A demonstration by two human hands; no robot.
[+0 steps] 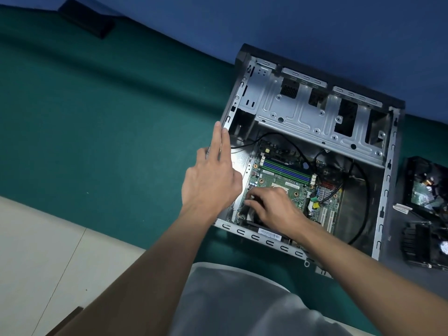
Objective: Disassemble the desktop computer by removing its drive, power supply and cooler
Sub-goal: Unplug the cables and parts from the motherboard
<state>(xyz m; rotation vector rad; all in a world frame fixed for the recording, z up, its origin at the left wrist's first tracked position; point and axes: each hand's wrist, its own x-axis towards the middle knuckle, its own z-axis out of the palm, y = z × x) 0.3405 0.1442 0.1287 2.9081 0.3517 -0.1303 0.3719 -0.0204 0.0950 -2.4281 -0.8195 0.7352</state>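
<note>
An open desktop computer case (385,190) lies on its side on a green table cover. Its green motherboard (286,180) with blue memory sticks shows inside, below an empty grey metal drive cage (303,112). My left hand (213,175) hovers over the case's left edge with fingers straight, touching or nearly touching the rim. My right hand (271,207) reaches into the case near its front left corner, fingers curled around a dark part (249,214) on the motherboard. A removed cooler (421,248) and a drive (424,187) lie right of the case.
Black cables (363,207) loop inside the case's right half. A dark flat object (89,18) lies at the far left of the green cover (97,117). A pale floor (36,251) shows at the lower left. A blue wall stands behind.
</note>
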